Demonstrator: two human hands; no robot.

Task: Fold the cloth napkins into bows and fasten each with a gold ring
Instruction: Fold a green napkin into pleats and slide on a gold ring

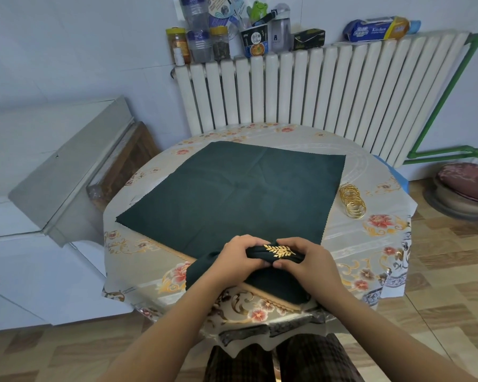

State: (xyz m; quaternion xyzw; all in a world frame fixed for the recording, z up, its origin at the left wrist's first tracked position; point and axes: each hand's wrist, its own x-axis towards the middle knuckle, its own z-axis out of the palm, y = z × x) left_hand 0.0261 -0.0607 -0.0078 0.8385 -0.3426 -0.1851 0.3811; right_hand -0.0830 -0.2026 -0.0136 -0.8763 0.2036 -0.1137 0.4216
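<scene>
Both hands' fingers [255, 253] curl around folded napkin [262, 282] beside leaf ring [279, 250].

We are seeing matt dark green cloth napkins [232, 186] lying on a glossy floral plastic table cover [370, 238]. At three o'clock, shiny gold metal rings [352, 201] are gleaming.

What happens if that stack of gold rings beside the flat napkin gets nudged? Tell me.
The gold rings lean loosely on one another, so they would likely topple and spread. Being round and thin, strays could roll on the smooth tablecloth. They lie near the table's edge, so some might fall.
</scene>
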